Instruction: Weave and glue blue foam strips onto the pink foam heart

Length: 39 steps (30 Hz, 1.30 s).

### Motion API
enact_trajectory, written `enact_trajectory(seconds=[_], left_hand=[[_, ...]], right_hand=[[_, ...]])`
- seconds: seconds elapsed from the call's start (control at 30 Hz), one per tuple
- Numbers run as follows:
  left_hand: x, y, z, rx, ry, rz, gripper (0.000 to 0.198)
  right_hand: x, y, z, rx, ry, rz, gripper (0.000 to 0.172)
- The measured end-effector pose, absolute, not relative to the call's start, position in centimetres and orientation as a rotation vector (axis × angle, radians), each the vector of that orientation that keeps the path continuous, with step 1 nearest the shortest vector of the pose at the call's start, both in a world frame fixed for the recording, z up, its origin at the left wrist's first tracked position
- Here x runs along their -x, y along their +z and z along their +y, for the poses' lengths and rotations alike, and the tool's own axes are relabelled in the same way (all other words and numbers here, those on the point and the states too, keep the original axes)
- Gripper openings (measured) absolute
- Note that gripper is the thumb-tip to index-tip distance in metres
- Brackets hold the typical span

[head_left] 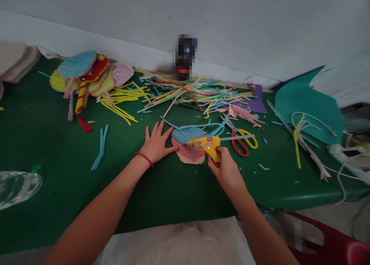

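My left hand (pixel 157 143) lies flat with fingers spread on the green table cover (pixel 43 134), its fingertips touching the left edge of a woven foam piece (pixel 187 145) made of blue and pink strips. My right hand (pixel 227 168) grips the handle of a yellow glue gun (pixel 206 144), whose nozzle points left over the woven piece. A red band sits on my left wrist.
Red- and yellow-handled scissors (pixel 243 139) lie right of the glue gun. A heap of coloured foam strips (pixel 187 91) fills the back. Finished woven pieces (pixel 86 74) sit back left, a teal foam sheet (pixel 306 107) at right, a clear plastic object (pixel 17 186) at left.
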<state>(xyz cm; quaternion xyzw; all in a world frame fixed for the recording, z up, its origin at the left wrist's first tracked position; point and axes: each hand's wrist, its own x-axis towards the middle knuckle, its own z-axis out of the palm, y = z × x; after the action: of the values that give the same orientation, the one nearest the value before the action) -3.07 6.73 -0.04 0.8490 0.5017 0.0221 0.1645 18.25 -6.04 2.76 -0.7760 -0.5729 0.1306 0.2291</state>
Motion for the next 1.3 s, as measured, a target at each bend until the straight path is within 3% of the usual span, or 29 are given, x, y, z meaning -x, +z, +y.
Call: enact_trajectory(seconds=[1.3], left_hand=[[3.3,-0.7,6.8,-2.479,0.082,1.434,0.079]], right_hand=[[-20.0,3.3,-8.7,2.153,0.311,-1.653,0.019]])
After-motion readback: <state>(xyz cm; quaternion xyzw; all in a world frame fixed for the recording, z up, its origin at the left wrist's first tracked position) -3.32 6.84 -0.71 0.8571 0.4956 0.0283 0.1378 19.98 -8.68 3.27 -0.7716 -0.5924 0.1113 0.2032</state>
